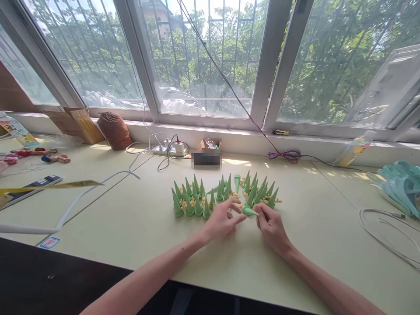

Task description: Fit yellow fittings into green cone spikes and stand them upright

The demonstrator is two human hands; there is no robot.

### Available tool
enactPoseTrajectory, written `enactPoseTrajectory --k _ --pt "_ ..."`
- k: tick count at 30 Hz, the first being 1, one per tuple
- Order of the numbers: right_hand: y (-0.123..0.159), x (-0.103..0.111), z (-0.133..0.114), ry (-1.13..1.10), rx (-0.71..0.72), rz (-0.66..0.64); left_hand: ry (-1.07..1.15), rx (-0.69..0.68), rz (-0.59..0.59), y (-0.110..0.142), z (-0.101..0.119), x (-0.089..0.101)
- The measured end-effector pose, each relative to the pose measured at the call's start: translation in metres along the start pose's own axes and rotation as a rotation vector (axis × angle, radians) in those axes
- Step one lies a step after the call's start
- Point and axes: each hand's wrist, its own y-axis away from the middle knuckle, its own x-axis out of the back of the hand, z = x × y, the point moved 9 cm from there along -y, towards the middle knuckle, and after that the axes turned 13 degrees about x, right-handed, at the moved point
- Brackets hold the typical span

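Observation:
My right hand (271, 225) pinches a small green cone (250, 211) near its pointed tip, holding it sideways with the wide base toward the left. Beside that base, my left hand (226, 218) has its fingers apart, the thumb close to the cone. Whether the thumb touches it I cannot tell. Beyond my hands stand rows of similar green cones, a left group (193, 197) and a right group (259, 190), with small yellowish pieces (278, 201) among them. Between the groups one cone (237, 183) points downward. My left hand partly hides the middle cones.
A blurred dark box (206, 160) and a power strip (179, 148) lie behind the cones. Coiled wire (285, 156), a plastic bottle (356, 148) and a teal bag (400, 188) are at the right. A white cable (75, 203) crosses the left side.

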Motion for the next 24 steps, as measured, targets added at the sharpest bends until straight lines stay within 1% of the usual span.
enactPoseTrajectory --k 3,6,8,9,11,14,18,24 --pt "0.0 0.003 0.001 -0.015 -0.009 0.035 0.139 0.157 -0.118 -0.004 -0.011 -0.006" --pt "0.001 0.0 0.0 -0.028 0.002 0.012 0.224 0.317 -0.287 -0.001 -0.02 -0.021" --pt "0.001 -0.004 0.0 -0.037 0.017 -0.017 0.26 0.379 -0.388 0.003 -0.023 -0.03" --pt "0.001 -0.006 -0.001 -0.041 0.025 -0.032 0.273 0.397 -0.418 0.005 -0.024 -0.034" --pt "0.001 -0.008 -0.002 -0.046 0.036 -0.056 0.293 0.421 -0.439 0.005 -0.027 -0.037" --pt "0.001 -0.01 -0.004 -0.037 0.046 -0.081 0.334 0.436 -0.44 0.004 -0.031 -0.038" --pt "0.001 -0.011 -0.005 -0.018 0.071 -0.104 0.39 0.412 -0.446 0.003 -0.031 -0.036" --pt "0.002 -0.013 -0.002 -0.045 0.078 -0.119 0.387 0.372 -0.437 0.004 -0.025 -0.033"
